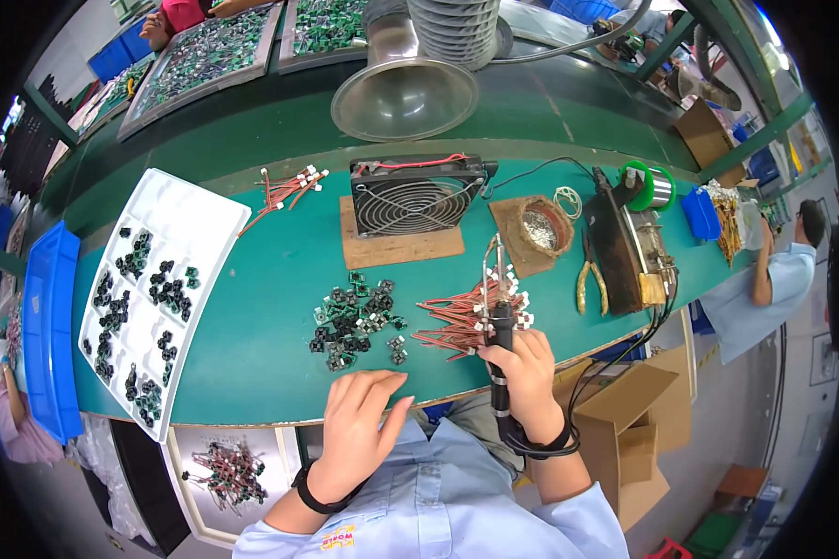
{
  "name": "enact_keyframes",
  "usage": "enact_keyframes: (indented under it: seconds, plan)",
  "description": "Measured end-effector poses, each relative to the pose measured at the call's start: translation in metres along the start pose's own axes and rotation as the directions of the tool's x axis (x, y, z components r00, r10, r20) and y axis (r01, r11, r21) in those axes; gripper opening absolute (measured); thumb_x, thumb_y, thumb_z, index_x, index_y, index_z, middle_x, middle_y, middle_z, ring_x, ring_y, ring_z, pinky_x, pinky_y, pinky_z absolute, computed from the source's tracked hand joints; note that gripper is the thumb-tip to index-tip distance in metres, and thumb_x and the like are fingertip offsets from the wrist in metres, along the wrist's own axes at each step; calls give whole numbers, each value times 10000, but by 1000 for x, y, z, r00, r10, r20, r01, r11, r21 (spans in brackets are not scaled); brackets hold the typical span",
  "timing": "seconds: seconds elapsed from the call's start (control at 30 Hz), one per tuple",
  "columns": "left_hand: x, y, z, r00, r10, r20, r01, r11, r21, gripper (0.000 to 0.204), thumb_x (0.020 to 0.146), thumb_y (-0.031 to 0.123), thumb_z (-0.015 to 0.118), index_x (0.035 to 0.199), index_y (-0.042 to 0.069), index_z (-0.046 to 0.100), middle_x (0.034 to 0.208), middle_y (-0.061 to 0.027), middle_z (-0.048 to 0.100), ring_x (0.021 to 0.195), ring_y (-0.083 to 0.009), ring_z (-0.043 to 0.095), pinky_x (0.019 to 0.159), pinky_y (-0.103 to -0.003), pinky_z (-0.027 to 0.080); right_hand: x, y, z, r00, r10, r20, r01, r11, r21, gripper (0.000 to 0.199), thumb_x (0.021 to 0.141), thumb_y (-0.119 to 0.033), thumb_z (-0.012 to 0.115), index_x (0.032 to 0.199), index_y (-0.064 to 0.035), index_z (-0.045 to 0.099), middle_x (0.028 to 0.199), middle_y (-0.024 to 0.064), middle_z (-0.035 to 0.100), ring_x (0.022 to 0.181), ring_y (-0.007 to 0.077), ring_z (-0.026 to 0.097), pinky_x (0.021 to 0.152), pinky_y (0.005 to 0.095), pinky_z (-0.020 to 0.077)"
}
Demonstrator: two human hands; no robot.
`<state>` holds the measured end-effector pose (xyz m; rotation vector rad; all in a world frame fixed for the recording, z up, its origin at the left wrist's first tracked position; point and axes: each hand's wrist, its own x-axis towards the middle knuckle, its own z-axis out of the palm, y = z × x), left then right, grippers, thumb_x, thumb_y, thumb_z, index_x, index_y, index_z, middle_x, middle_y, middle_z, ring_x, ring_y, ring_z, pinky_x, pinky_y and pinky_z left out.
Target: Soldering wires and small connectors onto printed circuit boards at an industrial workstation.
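My left hand (359, 424) lay flat and open, holding nothing, on the green bench mat (270, 307) at lower centre. My right hand (522, 373) was closed round a black soldering iron (500, 321), tip up. Just beyond sat a heap of small dark components (354, 321) and a bundle of red wires (461, 317). Farther up stood a wire-grilled fan (415, 197); a white compartment tray (163, 289) lay at left.
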<state>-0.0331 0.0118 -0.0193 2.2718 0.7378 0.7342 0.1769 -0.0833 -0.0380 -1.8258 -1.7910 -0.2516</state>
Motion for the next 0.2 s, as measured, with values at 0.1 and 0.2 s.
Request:
enact_keyframes:
  seconds: [0.1,0.2]
  plan:
    - [5,-1,-4,1000,-26,5,26,1000,11,262,721,62,682,969,16,609,968,-93,599,878,-267,547,747,-357,419,-1,6,3,983,37,-180,-10,989,148,236,677,-57,625,901,-112,574,950,92,629,891,225,594,683,332,437]
    - [8,9,-7,998,-66,7,66,995,-69,249,741,70,676,974,18,609,977,-105,599,879,-266,547,756,-353,418,3,4,4,957,177,-228,-77,918,388,242,740,-28,621,954,-123,556,1009,113,639,925,227,600,743,334,451]
